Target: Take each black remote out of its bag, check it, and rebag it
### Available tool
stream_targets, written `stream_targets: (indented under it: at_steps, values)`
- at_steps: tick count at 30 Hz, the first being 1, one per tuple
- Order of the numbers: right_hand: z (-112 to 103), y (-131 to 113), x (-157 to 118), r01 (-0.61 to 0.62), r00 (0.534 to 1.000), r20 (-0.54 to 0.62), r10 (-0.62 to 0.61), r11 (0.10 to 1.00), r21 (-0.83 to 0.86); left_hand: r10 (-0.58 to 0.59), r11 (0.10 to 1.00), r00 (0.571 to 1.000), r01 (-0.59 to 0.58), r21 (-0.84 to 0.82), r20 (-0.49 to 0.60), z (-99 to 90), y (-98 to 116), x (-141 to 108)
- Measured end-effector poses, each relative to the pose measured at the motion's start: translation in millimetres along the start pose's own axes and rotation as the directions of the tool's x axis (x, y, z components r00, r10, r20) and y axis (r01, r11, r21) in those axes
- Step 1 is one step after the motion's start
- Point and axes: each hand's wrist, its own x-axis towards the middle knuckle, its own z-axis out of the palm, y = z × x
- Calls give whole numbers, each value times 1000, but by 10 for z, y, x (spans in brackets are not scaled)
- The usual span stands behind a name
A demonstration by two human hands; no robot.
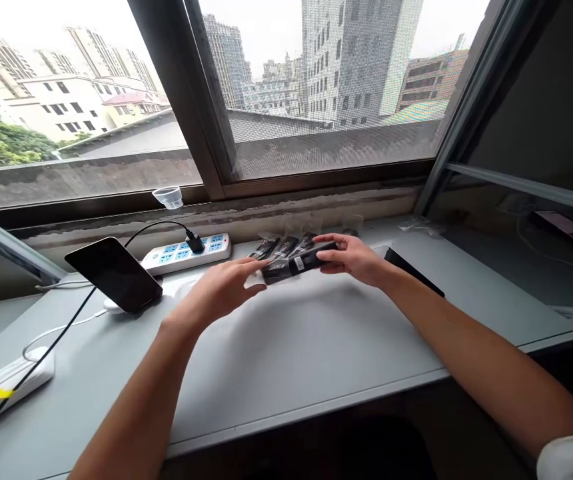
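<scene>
A slim black packet with a small white label is held above the desk, tilted a little up to the right. My right hand grips its right end, with the thumb on the near face and the fingers behind. At the other end, the fingers and thumb of my left hand close around the clear-wrapped tip. Behind the packet, several black items in clear plastic bags lie in a row, partly covered by my hands and the packet. A flat black object lies beyond my right forearm.
On the left, a dark-screened phone or tablet leans on a stand. Behind it is a white power strip with a black plug. Another white strip and cables run along the left. A clear plastic cup sits on the windowsill.
</scene>
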Motion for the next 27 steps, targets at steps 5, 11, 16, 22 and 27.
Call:
stream_targets:
  at_steps: [5,11,16,22,27]
  values:
    - [10,-24,46,135,964,-242,-110,987,87,-23,982,993,44,-183,112,-5,-43,-89]
    - [271,21,-104,5,997,74,12,975,-221,91,949,981,-137,-284,-172,99,325,26]
    - [318,4,-184,19,953,297,65,963,-270,209,926,961,-254,-279,-180,140,331,95]
    - [147,92,-55,-119,989,67,132,977,-177,131,989,946,-146,-29,-296,82,113,14]
    - [243,128,-80,-8,1000,24,13,979,-202,240,971,945,-231,64,-222,188,265,53]
